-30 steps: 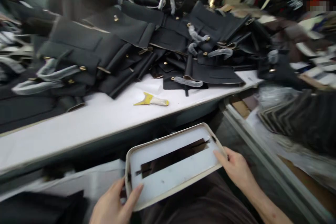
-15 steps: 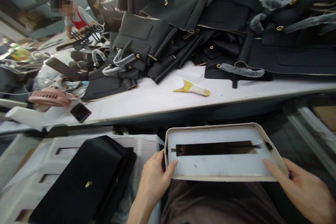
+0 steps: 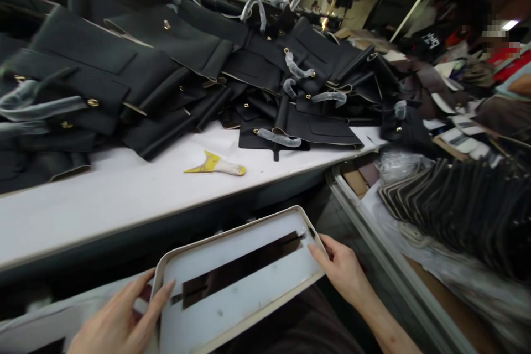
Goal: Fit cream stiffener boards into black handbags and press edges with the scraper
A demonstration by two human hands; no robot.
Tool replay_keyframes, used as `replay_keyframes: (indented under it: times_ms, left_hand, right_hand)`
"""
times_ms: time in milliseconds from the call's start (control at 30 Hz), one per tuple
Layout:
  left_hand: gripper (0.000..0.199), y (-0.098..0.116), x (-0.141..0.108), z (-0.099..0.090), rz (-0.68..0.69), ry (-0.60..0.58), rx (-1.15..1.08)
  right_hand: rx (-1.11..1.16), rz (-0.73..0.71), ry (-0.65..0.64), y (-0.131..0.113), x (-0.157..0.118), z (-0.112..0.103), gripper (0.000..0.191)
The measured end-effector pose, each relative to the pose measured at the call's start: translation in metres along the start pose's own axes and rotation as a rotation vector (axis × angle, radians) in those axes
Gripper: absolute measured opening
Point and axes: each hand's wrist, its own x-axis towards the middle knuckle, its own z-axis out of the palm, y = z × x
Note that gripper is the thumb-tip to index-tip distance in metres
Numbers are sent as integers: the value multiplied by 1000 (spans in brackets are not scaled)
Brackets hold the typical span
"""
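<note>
Both hands hold a shallow white tray-like frame (image 3: 244,310) with rounded corners and a long dark slot across its middle. It is tilted, its right end higher in view. My left hand (image 3: 124,315) grips the left end, thumb over the rim. At the right end, my right hand (image 3: 342,268) is closed on the rim, thumb inside. The undersides of both hands are hidden. Beyond the frame, a yellow scraper (image 3: 215,164) with a wrapped handle lies on the white table (image 3: 136,199).
Black leather bag pieces (image 3: 191,38) with gold fittings and plastic-wrapped handles are heaped across the table. On the right, a crate (image 3: 373,249) carries a row of dark panels (image 3: 460,210). A person in red (image 3: 504,55) is at the far right.
The view has swung to the right. The frame, still in both hands, has gone from nearly level to tilted, and the black bag on the left is out of sight.
</note>
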Motion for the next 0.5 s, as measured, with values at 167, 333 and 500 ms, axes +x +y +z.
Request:
replay_keyframes:
  times_ms: [167,333,500]
  left_hand:
    - [61,24,34,-16,148,-101,-45]
    - [53,24,53,-14,198,-204,-104]
    - [50,11,61,-3,239,-235,-116]
  right_hand:
    - [-25,-18,30,2,4,2,43]
    - [-53,-23,36,0,7,1,44]
    - [-123,-37,33,-5,21,-1,42]
